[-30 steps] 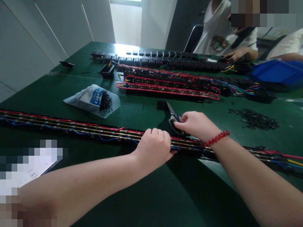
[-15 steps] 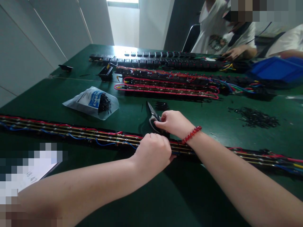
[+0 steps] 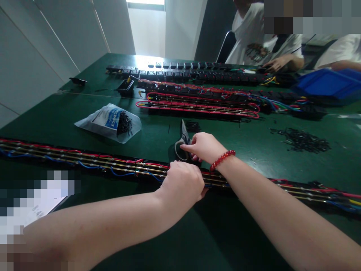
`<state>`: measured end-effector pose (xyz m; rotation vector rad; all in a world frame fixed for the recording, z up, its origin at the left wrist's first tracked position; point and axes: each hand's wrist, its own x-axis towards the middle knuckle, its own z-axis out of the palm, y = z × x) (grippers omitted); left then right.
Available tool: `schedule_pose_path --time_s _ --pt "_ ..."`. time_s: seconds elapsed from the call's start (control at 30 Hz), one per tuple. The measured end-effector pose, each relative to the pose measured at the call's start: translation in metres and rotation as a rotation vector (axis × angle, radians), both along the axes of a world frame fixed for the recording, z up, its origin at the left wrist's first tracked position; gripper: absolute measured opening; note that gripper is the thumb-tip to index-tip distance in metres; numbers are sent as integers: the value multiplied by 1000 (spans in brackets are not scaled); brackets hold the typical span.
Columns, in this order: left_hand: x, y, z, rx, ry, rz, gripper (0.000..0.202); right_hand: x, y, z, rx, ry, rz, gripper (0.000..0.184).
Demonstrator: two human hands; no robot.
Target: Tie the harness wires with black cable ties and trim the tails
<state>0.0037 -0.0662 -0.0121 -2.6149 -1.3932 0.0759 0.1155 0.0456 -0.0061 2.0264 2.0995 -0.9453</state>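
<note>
A long black strip with brass bars and red and blue wires [image 3: 93, 162] runs across the table in front of me. My left hand [image 3: 184, 180] is closed over its middle, fingertips hidden beneath. Just beyond the strip, my right hand [image 3: 208, 146], with a red bead bracelet at the wrist, holds a pair of scissors [image 3: 184, 130] by the handles. Their blades point away from me. Past the blade tips lies a small bunch of black cable ties [image 3: 194, 126].
A clear bag of black cable ties [image 3: 109, 119] lies left of the scissors. At right is a pile of black offcuts [image 3: 303, 140]. More wired strips [image 3: 197, 105] lie across the table, with a blue bin [image 3: 328, 83] far right. A co-worker's hand [image 3: 279, 63] rests at the back.
The scissors have swung more upright and slightly right in my right hand. My left hand has stayed on the strip.
</note>
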Motion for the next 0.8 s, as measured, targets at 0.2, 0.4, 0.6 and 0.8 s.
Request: schedule_pose_path --time_s 0.2,0.4,0.6,0.8 --pt "1 0 1 -18 11 -3 50 1 -1 -1 67 -50 38 32" --pt "1 0 4 -28 32 -16 50 14 -16 20 332 -148 117 25" --pt "0 10 5 -82 -29 -62 47 109 -28 37 377 -325 131 10" --pt "-6 26 -4 -94 -133 -103 50 210 -6 12 303 -320 141 25"
